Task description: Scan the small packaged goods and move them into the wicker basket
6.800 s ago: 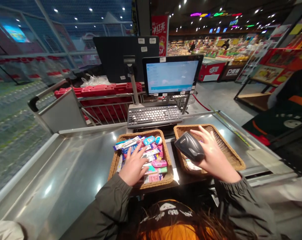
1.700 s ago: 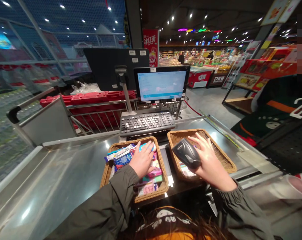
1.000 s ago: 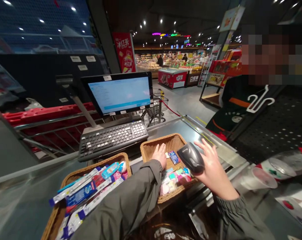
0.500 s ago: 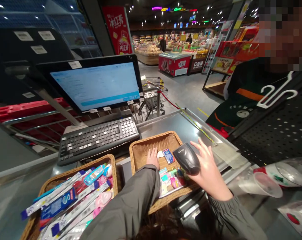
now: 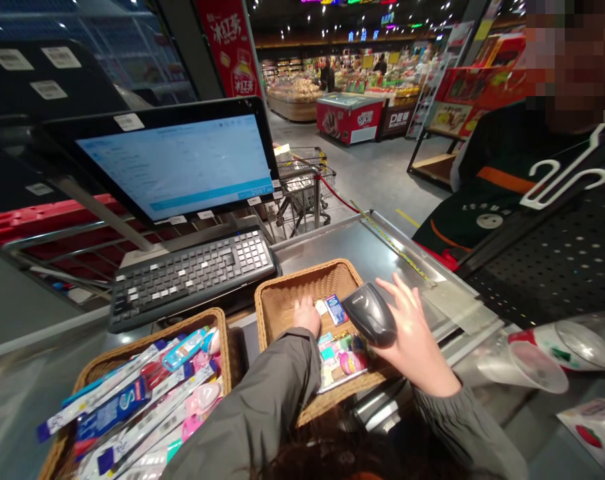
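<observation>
Small goods (image 5: 341,353) in a wicker basket (image 5: 302,275) on the desk (image 5: 367,247).
The right hand (image 5: 412,333) cups a barcode scanner (image 5: 369,313), fingers splayed; the left hand (image 5: 306,315) rests inside the basket beside a blue packet (image 5: 335,309), its grip unclear.

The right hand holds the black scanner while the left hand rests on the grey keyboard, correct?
No. The head view shows the left hand inside the right-hand woven wicker basket, not on the grey keyboard; the right hand does hold the black handheld scanner.
</observation>
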`<state>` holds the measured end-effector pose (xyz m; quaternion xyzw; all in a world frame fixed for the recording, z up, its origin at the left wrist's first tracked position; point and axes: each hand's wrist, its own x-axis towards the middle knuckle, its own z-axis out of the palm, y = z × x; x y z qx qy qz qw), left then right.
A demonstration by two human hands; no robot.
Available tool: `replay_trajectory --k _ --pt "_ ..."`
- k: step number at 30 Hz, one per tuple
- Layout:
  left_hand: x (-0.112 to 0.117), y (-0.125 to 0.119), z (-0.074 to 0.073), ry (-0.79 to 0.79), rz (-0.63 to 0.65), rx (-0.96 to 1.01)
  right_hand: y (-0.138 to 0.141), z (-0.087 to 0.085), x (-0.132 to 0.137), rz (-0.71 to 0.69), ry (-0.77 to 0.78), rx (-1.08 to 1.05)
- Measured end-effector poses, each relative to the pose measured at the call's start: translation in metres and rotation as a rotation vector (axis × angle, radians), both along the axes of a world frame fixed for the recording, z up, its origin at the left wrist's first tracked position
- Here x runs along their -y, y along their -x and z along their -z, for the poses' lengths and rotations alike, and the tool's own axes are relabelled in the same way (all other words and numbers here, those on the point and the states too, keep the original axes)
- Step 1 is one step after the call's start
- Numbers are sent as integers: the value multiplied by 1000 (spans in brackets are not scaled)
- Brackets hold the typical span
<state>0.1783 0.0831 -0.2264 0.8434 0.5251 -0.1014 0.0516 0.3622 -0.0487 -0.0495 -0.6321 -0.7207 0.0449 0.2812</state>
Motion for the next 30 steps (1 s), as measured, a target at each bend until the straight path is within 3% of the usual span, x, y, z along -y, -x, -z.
replay_trajectory --k 12,17,20,24,27,30 --pt "11 0 -5 69 -34 -59 14 -11 21 32 -53 27" --pt "9 -4 -24 68 19 -64 17 -15 44 92 -104 42" --pt "8 -7 -49 47 101 -46 23 -16 56 135 -105 56" --pt "11 6 -101 -59 244 19 37 -19 64 159 -134 84" --pt "17 36 -149 -198 345 95 51 -23 68 171 -173 107" --pt "28 77 -195 -460 440 189 68 -28 68 145 -195 122"
